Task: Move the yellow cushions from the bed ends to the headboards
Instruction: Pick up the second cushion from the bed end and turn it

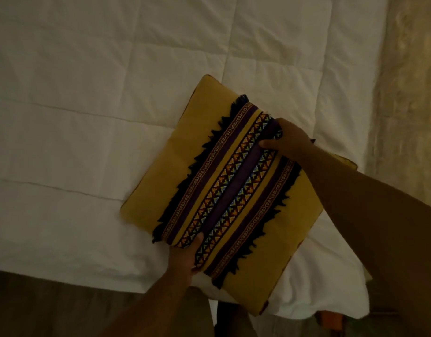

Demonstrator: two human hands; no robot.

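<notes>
A: Head view first: what do we have under us?

B: We see a yellow cushion (pixel 219 181), square and flat, lying askew on a white quilt (pixel 88 93). Its cloth looks matte and coarse-woven. Across the cushion's middle runs a woven band (pixel 231 188) of purple stripes and small coloured diamonds, edged on both long sides by a dark ragged fringe.

A: And the quilt?

B: Soft and puffy, stitched into large rectangular panels, with fine creases. The cushion sits near the quilt's lower right corner, and one cushion corner overhangs the quilt's near edge.

A: How do we hold it?

B: Our left hand (pixel 185 257) pinches the cushion's near edge where the band ends: thumb on top, fingers hidden beneath. Our right hand (pixel 286 139) clamps the far end of the band, thumb pressed on the purple stripe, fingers curled over the edge out of sight. Both forearms are bare.

A: Is the cushion lifted off the quilt?

B: We cannot tell; its left corner seems to rest on the quilt.

A: Anything beside it?

B: Right of the cushion, past the quilt's edge, hangs a pale, shiny, crinkled fabric (pixel 404 93). Below the cushion, beyond the quilt's near edge, lies a dim brownish floor (pixel 51 307), its texture too dark to read.
</notes>
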